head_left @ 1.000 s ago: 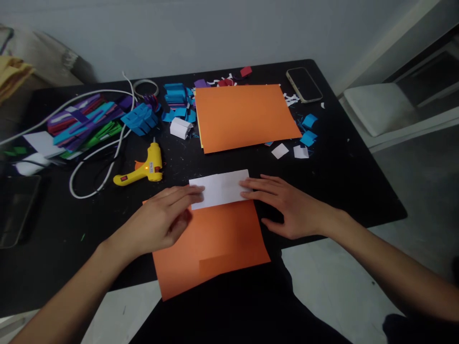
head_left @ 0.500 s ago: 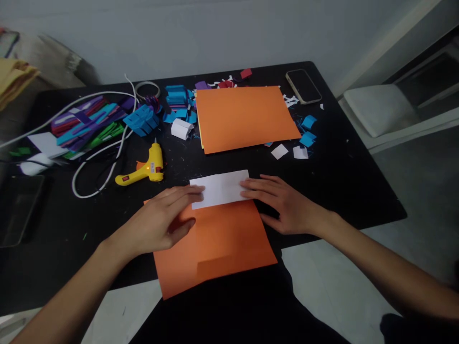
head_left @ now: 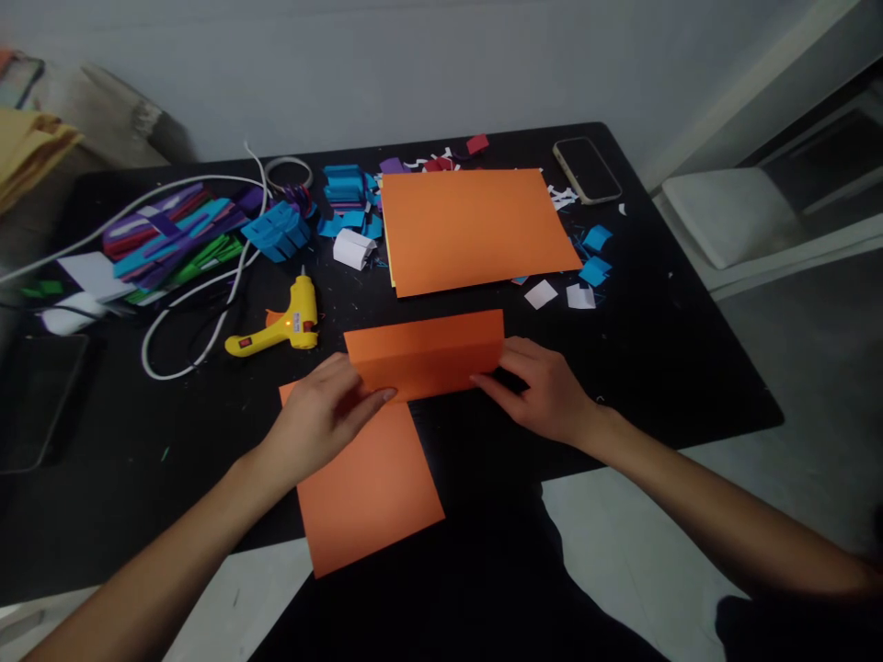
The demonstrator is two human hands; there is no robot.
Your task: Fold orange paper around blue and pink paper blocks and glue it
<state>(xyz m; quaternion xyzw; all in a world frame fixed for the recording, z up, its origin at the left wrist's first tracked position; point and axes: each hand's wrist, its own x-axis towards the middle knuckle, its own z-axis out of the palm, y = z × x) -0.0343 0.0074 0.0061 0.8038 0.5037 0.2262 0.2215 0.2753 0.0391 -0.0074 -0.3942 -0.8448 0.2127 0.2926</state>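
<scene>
Left hand (head_left: 321, 409): pinching left end of creased orange paper (head_left: 428, 354) | right hand (head_left: 552, 391): pinching its right end | paper: above table (head_left: 621, 359), between hands | loose sheet (head_left: 372, 487): partly under left hand | glue gun (head_left: 282, 329): beyond left hand | orange stack (head_left: 479, 230): farther back

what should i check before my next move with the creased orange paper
1. Left hand on the paper's left end: ok
2. Right hand on its right end: ok
3. Flat orange sheet fully uncovered: not ok, the left hand is over part of it
4. Yellow glue gun clear of both hands: ok
5. Glue gun tip hot: cannot tell
6. Crease pressed sharp: cannot tell
</scene>
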